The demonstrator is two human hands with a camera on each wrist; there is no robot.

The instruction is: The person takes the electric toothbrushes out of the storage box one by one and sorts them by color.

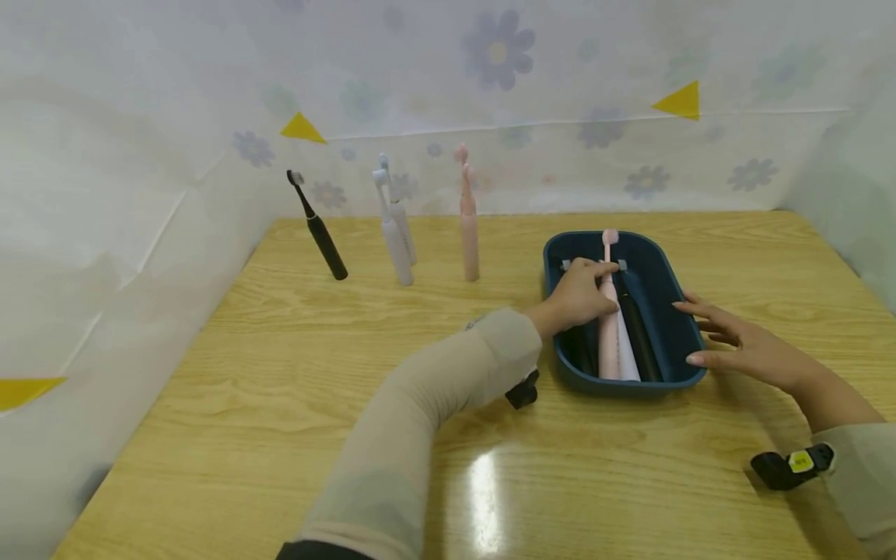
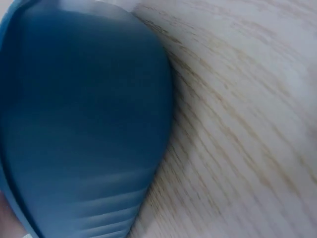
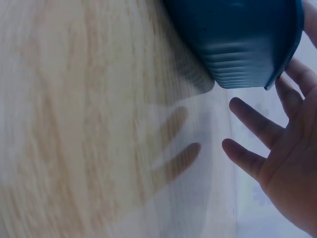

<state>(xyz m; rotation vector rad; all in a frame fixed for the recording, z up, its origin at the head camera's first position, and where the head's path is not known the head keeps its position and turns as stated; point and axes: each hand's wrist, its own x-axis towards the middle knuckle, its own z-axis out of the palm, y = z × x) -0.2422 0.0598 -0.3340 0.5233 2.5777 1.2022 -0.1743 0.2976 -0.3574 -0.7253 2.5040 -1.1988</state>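
Observation:
Inside a dark blue bin (image 1: 668,311), several electric toothbrushes lie lengthwise. My left hand (image 1: 577,295) reaches over the bin's left rim and pinches a pink toothbrush (image 1: 609,342) near its neck, thumb and forefinger across it. Next to it lie a white toothbrush (image 1: 627,359) and a black toothbrush (image 1: 640,338). My right hand (image 1: 749,346) is at the bin's right side, fingers spread and relaxed, fingertips right at the rim. In the right wrist view, two fingers of the hand (image 3: 290,163) stick out below the bin (image 3: 237,39). The left wrist view shows only the bin's outer wall (image 2: 89,109).
Upright at the back of the wooden table (image 1: 315,420) stand a tilted black toothbrush (image 1: 323,237), two white toothbrushes (image 1: 397,249) and pink toothbrushes (image 1: 470,245). A flower-patterned sheet (image 1: 434,70) hangs behind, with yellow triangles (image 1: 682,101) on it.

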